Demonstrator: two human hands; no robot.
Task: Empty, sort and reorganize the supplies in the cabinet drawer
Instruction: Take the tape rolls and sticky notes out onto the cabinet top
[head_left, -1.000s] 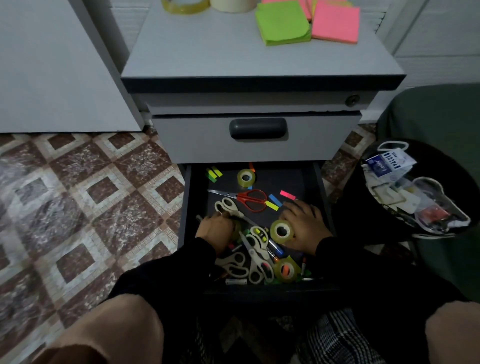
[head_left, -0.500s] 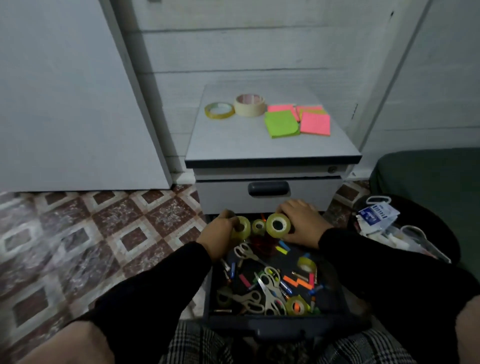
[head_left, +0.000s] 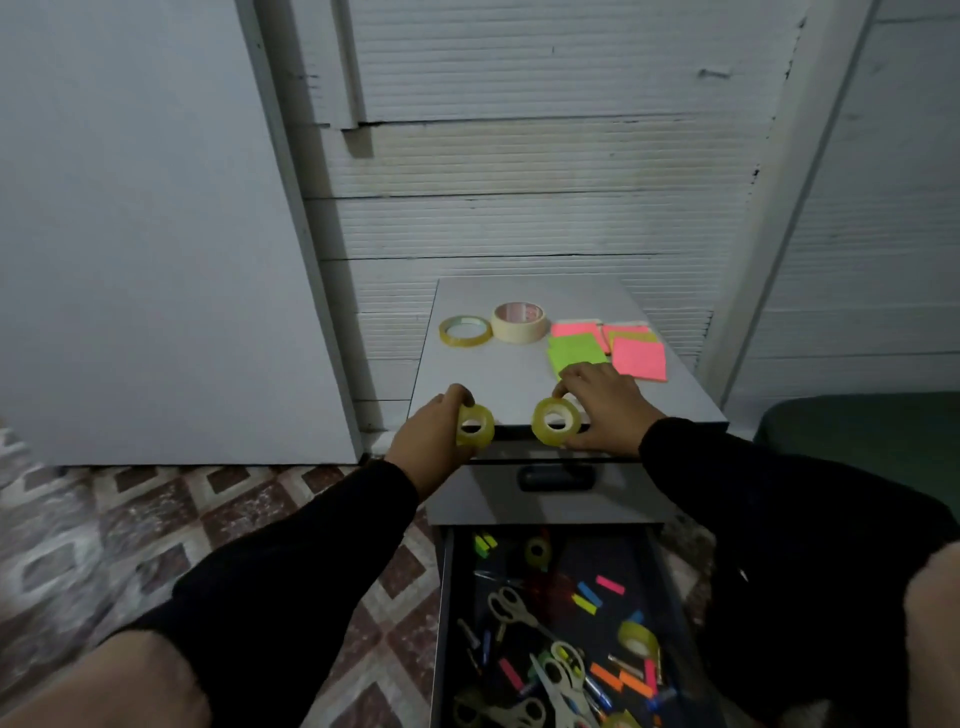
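Note:
My left hand (head_left: 434, 434) grips a small yellowish tape roll (head_left: 475, 426) at the front edge of the grey cabinet top (head_left: 498, 374). My right hand (head_left: 602, 410) holds a second roll (head_left: 555, 422) at the same edge. Further back on the top lie a clear tape roll (head_left: 465, 331), a cream masking tape roll (head_left: 519, 322) and green and pink sticky notes (head_left: 608, 348). Below, the open black drawer (head_left: 444, 623) holds several scissors (head_left: 540, 660), two more tape rolls (head_left: 638, 638), sticky flags and pens.
A closed upper drawer with a dark handle (head_left: 556, 478) sits above the open one. A white panel (head_left: 145, 234) stands to the left, tiled floor (head_left: 130, 530) below it. A dark green seat (head_left: 862, 431) is at the right. My knees frame the bottom of the view.
Both hands took tape rolls out of the drawer and lifted them to the front edge of the cabinet top. The view tilted upward.

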